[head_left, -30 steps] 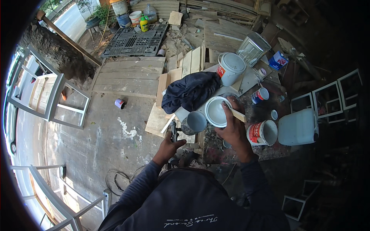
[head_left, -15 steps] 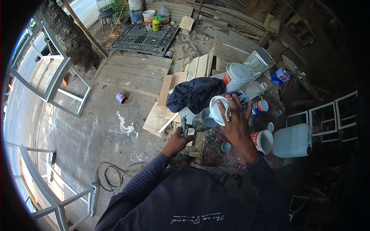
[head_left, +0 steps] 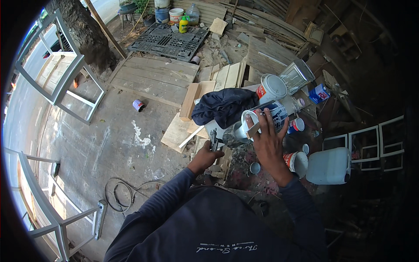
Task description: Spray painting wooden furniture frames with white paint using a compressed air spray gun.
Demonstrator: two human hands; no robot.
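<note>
Left hand (head_left: 205, 158): below centre, gripping a dark spray gun (head_left: 214, 138); knuckles hiding the handle.
Right hand (head_left: 271, 147): right of centre, fingers spreading over and clasping the paint tub; thumb staying hard to make out.
Paint tub (head_left: 247, 117): centre, tipping left, showing white inside, fingers covering some rim; wooden stick (head_left: 252, 130) lying across.
Grey cup (head_left: 232, 138): sitting at tub's mouth, contents hiding.
Pale frame (head_left: 43, 203): lower left, running out of view.
Black pallet (head_left: 168, 41): lying upper centre-left.

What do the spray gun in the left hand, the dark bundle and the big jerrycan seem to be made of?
Spray gun: probably metal, grey and hard-edged.
Dark bundle: cloth, matte, with soft folds; fibre unclear.
Jerrycan: likely plastic, cloudy whitish, with rounded, moulded-looking corners.
</note>
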